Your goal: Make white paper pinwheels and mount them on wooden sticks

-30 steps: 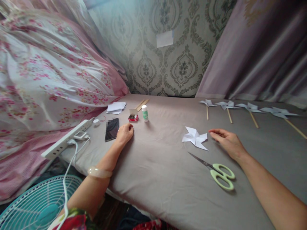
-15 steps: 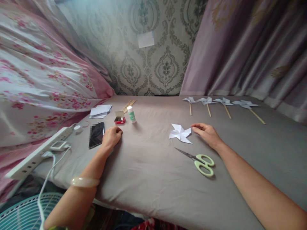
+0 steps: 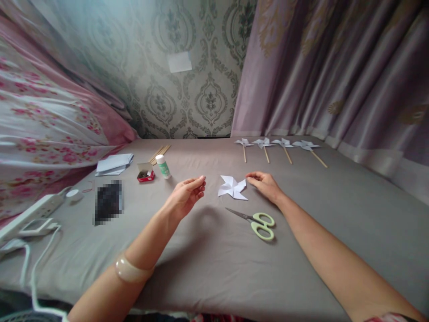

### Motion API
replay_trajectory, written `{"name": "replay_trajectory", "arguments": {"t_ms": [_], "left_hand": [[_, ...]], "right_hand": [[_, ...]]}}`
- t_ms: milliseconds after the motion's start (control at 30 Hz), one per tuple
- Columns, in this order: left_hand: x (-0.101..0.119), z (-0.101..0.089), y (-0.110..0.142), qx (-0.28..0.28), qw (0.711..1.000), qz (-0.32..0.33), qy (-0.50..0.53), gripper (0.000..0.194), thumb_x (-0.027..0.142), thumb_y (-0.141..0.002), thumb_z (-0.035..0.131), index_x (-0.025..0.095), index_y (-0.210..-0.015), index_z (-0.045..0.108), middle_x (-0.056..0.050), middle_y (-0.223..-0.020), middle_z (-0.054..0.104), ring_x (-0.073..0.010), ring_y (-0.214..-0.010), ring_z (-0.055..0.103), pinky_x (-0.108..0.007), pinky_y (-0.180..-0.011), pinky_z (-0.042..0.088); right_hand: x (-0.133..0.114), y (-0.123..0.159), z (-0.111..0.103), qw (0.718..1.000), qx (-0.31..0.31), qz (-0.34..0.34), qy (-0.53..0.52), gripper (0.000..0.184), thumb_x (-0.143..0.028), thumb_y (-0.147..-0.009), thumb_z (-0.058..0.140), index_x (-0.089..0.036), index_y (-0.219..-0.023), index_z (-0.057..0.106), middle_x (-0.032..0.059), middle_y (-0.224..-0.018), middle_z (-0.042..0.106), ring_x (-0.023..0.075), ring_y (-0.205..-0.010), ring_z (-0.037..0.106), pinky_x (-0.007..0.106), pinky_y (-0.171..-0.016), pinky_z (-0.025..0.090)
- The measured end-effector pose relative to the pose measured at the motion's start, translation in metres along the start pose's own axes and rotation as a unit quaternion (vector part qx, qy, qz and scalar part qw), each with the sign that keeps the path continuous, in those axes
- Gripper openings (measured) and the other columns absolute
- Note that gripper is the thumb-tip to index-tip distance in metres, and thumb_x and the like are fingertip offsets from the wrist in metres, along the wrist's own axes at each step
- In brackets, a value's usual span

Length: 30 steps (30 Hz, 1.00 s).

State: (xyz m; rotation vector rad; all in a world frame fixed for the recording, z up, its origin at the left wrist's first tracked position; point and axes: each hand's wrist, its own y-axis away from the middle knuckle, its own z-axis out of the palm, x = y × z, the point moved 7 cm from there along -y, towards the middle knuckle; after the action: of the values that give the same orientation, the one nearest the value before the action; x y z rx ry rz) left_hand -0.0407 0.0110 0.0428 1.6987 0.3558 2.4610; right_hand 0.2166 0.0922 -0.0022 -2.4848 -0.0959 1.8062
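A white paper pinwheel (image 3: 232, 188) without a stick is on the bed-like grey surface. My right hand (image 3: 264, 185) pinches the tip of its right blade between thumb and fingers. To the left, my left hand (image 3: 189, 193) is raised above the cloth, thumb and forefinger pressed together; whatever is at the fingertips is too small to name. Scissors with pale green handles (image 3: 263, 226) lie partly open just below the pinwheel. Farther left are a small red box (image 3: 145, 175) with its lid up and tiny dark pieces inside, and a glue stick (image 3: 163, 167) standing upright.
Several finished pinwheels (image 3: 283, 144) on sticks line the back right. Wooden sticks (image 3: 159, 154) and stacked paper (image 3: 115, 164) lie at the back left. A blurred dark phone (image 3: 108, 202) and a white power strip (image 3: 31, 214) with cables are along the left edge.
My left hand has lifted from beside the phone and moved right, closer to the pinwheel. My right hand stays at the blade tip. The whole view has turned slightly to the right.
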Motion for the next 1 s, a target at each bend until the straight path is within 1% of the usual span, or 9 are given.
{"name": "replay_trajectory", "arguments": {"t_ms": [133,267,367,467,533,600,733,867,1000], "left_hand": [[-0.016,0.015,0.001,-0.016,0.996,-0.059,0.072,0.011,0.014,-0.081,0.063,0.011,-0.071,0.059,-0.001,-0.065,0.059,-0.0041,-0.051,0.053,-0.015,-0.048,0.044],[-0.027,0.020,0.001,0.010,0.988,-0.104,0.114,0.019,0.012,-0.088,0.052,0.011,-0.070,0.057,0.000,-0.060,0.057,-0.0035,-0.045,0.051,-0.014,-0.044,0.043],[-0.032,0.027,-0.002,0.025,0.986,-0.118,0.119,0.020,0.011,-0.088,0.052,0.011,-0.069,0.057,0.000,-0.059,0.056,-0.0034,-0.044,0.050,-0.014,-0.043,0.041],[-0.034,0.038,-0.007,0.024,0.990,-0.097,0.096,0.018,0.010,-0.086,0.056,0.010,-0.068,0.058,0.000,-0.059,0.057,-0.0031,-0.045,0.049,-0.014,-0.044,0.041],[-0.036,0.049,-0.012,0.005,0.994,-0.077,0.077,0.014,0.010,-0.083,0.060,0.009,-0.069,0.059,0.000,-0.060,0.057,-0.0034,-0.047,0.050,-0.014,-0.045,0.041],[-0.040,0.059,-0.017,-0.017,0.996,-0.063,0.062,0.010,0.011,-0.079,0.065,0.009,-0.070,0.061,-0.001,-0.062,0.058,-0.0037,-0.049,0.051,-0.014,-0.046,0.040],[-0.045,0.073,-0.027,-0.052,0.997,-0.046,0.034,0.013,0.015,-0.072,0.072,0.009,-0.069,0.061,-0.001,-0.064,0.058,-0.0032,-0.050,0.048,-0.015,-0.046,0.037],[-0.045,0.082,-0.036,-0.091,0.995,-0.018,0.023,0.023,0.024,-0.066,0.078,0.008,-0.069,0.062,0.001,-0.060,0.053,-0.0033,-0.049,0.045,-0.016,-0.046,0.034],[-0.045,0.083,-0.044,-0.094,0.995,0.012,0.005,0.033,0.033,-0.058,0.082,0.008,-0.068,0.062,0.002,-0.056,0.050,-0.0037,-0.048,0.042,-0.018,-0.046,0.031]], "right_hand": [[-0.005,-0.001,-0.003,1.000,0.014,-0.023,-0.003,0.033,-0.040,-0.063,0.062,-0.014,-0.083,0.069,0.0041,-0.074,0.068,0.0149,-0.066,0.057,0.028,-0.064,0.044],[-0.019,0.000,-0.007,0.995,0.056,-0.087,-0.005,0.027,-0.038,-0.065,0.061,-0.015,-0.077,0.069,0.0055,-0.075,0.070,0.0161,-0.068,0.059,0.030,-0.068,0.046],[-0.031,0.006,0.000,0.990,0.061,-0.130,-0.010,0.024,-0.038,-0.068,0.061,-0.016,-0.077,0.069,0.0053,-0.074,0.070,0.0163,-0.067,0.060,0.029,-0.066,0.047],[-0.043,0.016,0.016,0.987,0.028,-0.155,-0.022,0.025,-0.039,-0.071,0.062,-0.017,-0.080,0.068,0.0047,-0.073,0.070,0.0157,-0.065,0.060,0.028,-0.062,0.047],[-0.050,0.023,0.027,0.986,0.000,-0.164,-0.031,0.026,-0.040,-0.072,0.063,-0.018,-0.083,0.068,0.0042,-0.074,0.070,0.0152,-0.065,0.060,0.027,-0.061,0.047],[-0.056,0.028,0.032,0.985,-0.013,-0.169,-0.042,0.027,-0.041,-0.073,0.064,-0.018,-0.086,0.067,0.0036,-0.075,0.069,0.0146,-0.065,0.061,0.027,-0.061,0.047],[-0.060,0.032,0.030,0.983,-0.006,-0.175,-0.051,0.027,-0.042,-0.073,0.065,-0.018,-0.087,0.066,0.0037,-0.075,0.069,0.0149,-0.067,0.062,0.026,-0.060,0.048],[-0.057,0.030,0.028,0.983,0.002,-0.175,-0.058,0.025,-0.042,-0.074,0.065,-0.019,-0.083,0.067,0.0043,-0.076,0.070,0.0157,-0.067,0.063,0.027,-0.062,0.050],[-0.054,0.029,0.030,0.982,0.006,-0.170,-0.078,0.024,-0.042,-0.072,0.066,-0.019,-0.080,0.066,0.0045,-0.075,0.071,0.0169,-0.067,0.065,0.028,-0.063,0.051]]}}
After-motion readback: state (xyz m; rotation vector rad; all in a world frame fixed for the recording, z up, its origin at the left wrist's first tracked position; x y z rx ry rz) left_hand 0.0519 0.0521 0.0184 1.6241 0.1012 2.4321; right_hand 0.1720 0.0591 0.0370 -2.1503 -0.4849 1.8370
